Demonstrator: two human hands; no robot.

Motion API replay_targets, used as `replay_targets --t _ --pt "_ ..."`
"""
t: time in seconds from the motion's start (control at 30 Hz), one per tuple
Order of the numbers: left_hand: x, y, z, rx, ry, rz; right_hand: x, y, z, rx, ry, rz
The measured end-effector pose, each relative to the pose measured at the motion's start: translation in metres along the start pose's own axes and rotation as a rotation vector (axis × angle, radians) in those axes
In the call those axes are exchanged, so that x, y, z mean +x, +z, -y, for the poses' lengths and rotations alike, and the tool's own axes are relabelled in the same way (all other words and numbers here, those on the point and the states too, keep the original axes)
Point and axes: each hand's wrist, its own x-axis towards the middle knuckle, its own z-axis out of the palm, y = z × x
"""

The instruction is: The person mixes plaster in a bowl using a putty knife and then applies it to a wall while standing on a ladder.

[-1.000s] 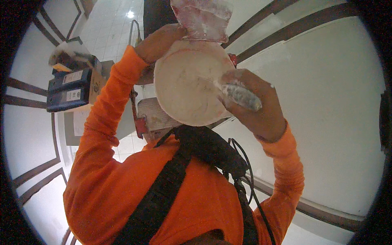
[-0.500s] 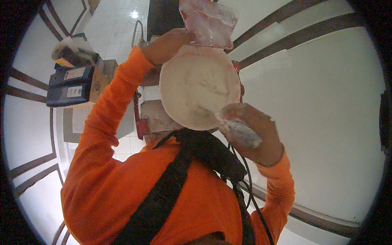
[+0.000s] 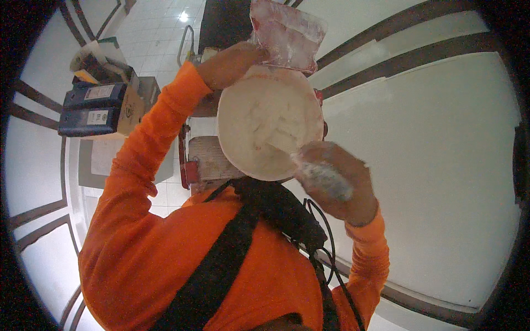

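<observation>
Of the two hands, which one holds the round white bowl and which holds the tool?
The left hand grips the far rim of the round white bowl, together with a plastic bag. The right hand holds a paste-smeared tool at the near rim.

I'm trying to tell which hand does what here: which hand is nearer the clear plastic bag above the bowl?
Left. The left hand grips the bowl rim right beside the plastic bag; the right hand is at the bowl's opposite edge.

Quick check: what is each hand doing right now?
Left hand: closed, holding the round bowl of white paste and a plastic bag.
Right hand: closed on a paste-smeared tool handle.
</observation>
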Motion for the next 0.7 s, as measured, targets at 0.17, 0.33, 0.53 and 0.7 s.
replay_targets --t 0.17,0.33,0.53,0.7 --pt "0.001 0.006 0.006 -0.039 0.157 -0.110 0.010 0.005 -0.017 -0.071 -0.050 -0.156" --pt "0.003 0.013 0.017 0.132 0.253 -0.207 0.017 0.000 -0.019 -0.103 -0.024 -0.084" --pt "0.000 0.017 0.025 0.147 0.149 -0.068 0.017 0.000 -0.008 0.111 0.280 -0.135" --pt "0.000 0.017 0.022 -0.016 0.262 -0.182 0.029 0.006 -0.035 -0.329 -0.110 -0.145"
